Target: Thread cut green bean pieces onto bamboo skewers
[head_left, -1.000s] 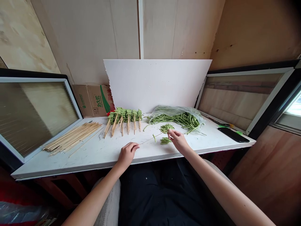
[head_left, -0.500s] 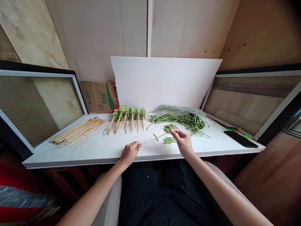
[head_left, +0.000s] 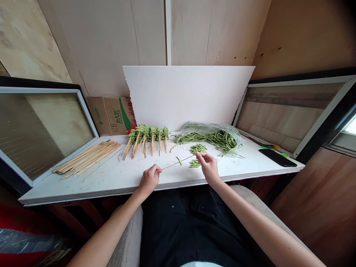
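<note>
Left of the skewer (head_left: 178,162) lies a pile of bare sticks (head_left: 87,158). The left hand (head_left: 150,178) pinches the skewer's near end; one bean piece (head_left: 179,161) is threaded on it. At its far tip, the right hand (head_left: 207,167) pinches a cut bean (head_left: 198,155). Beyond lie finished skewers (head_left: 148,135) and a bag of beans (head_left: 214,136).

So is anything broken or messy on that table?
A little. The white board propped at the back has a ragged, chipped left edge. One cut bean piece lies alone beside the skewer, apart from the small piles. Otherwise things look orderly.
</note>
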Motion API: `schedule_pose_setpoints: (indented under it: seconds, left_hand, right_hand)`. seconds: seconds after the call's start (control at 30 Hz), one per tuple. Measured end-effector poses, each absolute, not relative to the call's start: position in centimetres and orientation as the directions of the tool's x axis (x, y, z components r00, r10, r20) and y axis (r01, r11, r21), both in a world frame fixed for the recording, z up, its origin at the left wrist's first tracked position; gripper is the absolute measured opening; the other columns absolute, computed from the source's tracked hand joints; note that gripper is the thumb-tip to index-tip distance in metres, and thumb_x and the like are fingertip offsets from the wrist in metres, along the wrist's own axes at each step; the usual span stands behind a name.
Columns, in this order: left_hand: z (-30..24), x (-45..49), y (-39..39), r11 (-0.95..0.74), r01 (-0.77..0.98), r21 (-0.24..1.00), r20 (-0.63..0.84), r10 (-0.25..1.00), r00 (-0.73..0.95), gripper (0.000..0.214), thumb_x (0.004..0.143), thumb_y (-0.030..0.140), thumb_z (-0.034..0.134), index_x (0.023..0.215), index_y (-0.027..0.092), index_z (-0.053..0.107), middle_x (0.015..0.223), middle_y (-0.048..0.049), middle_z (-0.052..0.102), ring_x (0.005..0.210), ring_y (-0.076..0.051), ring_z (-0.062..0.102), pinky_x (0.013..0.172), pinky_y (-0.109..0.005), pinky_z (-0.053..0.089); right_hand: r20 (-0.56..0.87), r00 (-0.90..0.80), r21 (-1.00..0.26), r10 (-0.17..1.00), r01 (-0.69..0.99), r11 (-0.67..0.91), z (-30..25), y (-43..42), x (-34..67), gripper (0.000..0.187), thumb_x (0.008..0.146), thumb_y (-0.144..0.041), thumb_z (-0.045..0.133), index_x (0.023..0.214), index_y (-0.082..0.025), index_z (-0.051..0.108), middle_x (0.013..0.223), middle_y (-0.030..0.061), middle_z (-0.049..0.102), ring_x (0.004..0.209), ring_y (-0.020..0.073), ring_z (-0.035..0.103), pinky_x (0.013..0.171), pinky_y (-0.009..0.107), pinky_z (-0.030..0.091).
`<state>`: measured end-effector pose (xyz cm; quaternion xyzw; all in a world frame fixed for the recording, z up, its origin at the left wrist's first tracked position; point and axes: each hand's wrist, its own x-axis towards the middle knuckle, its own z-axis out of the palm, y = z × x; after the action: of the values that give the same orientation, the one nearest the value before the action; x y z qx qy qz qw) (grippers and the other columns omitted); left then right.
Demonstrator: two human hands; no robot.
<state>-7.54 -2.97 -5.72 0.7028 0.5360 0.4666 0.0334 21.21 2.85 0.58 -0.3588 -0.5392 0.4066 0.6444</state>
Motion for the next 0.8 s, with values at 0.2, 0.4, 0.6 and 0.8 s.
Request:
schedule_pose_setpoints:
  seconds: [0.2, 0.4, 0.6, 0.8]
  left_hand:
    - [-5.92, -7.81, -2.45, -0.444, 0.653, 0.614, 0.567, 0.823, 0.027, 0.032, 0.08, -0.002, 0.044, 0.085, 0.02, 0.066, 0.077, -0.001, 0.071, 0.071, -0.015, 0.068, 0.07, -0.024, 0.052]
    - [-6.03, -8.0, -2.32, -0.465, 0.632, 0.621, 0.567, 0.822, 0.047, 0.027, 0.082, 0.001, 0.044, 0.08, 0.019, 0.065, 0.077, -0.0022, 0.07, 0.072, -0.015, 0.066, 0.072, -0.024, 0.051]
    - [-6.12, -8.06, -2.34, -0.476, 0.641, 0.603, 0.546, 0.831, 0.103, 0.027, 0.081, 0.003, 0.044, 0.081, 0.019, 0.066, 0.074, -0.0019, 0.066, 0.07, -0.015, 0.062, 0.068, -0.025, 0.049]
    - [-6.02, -8.16, -2.4, -0.48, 0.63, 0.61, 0.541, 0.834, 0.111, 0.026, 0.082, 0.004, 0.045, 0.079, 0.019, 0.066, 0.072, -0.0014, 0.065, 0.068, -0.014, 0.059, 0.066, -0.024, 0.047]
  right_hand:
    - [0.463, 0.063, -0.879, 0.884, -0.098, 0.467, 0.84, 2.83, 21.37, 0.044, 0.078, -0.064, 0.084, 0.087, -0.022, 0.076, 0.091, 0.0074, 0.074, 0.088, 0.025, 0.067, 0.079, 0.037, 0.055]
    - [0.481, 0.081, -0.868, 0.873, -0.092, 0.488, 0.42, 2.62, 21.1, 0.04, 0.082, -0.061, 0.083, 0.088, -0.022, 0.076, 0.091, 0.0066, 0.073, 0.087, 0.0241, 0.066, 0.077, 0.036, 0.054]
    - [0.475, 0.079, -0.871, 0.877, -0.1, 0.481, 0.37, 2.51, 20.93, 0.042, 0.08, -0.063, 0.083, 0.087, -0.022, 0.075, 0.09, 0.0066, 0.073, 0.086, 0.0243, 0.066, 0.077, 0.038, 0.055]
    - [0.459, 0.075, -0.879, 0.885, -0.108, 0.465, 0.0, 2.57, 20.94, 0.044, 0.08, -0.065, 0.082, 0.086, -0.022, 0.074, 0.089, 0.0069, 0.073, 0.084, 0.0239, 0.065, 0.075, 0.037, 0.054]
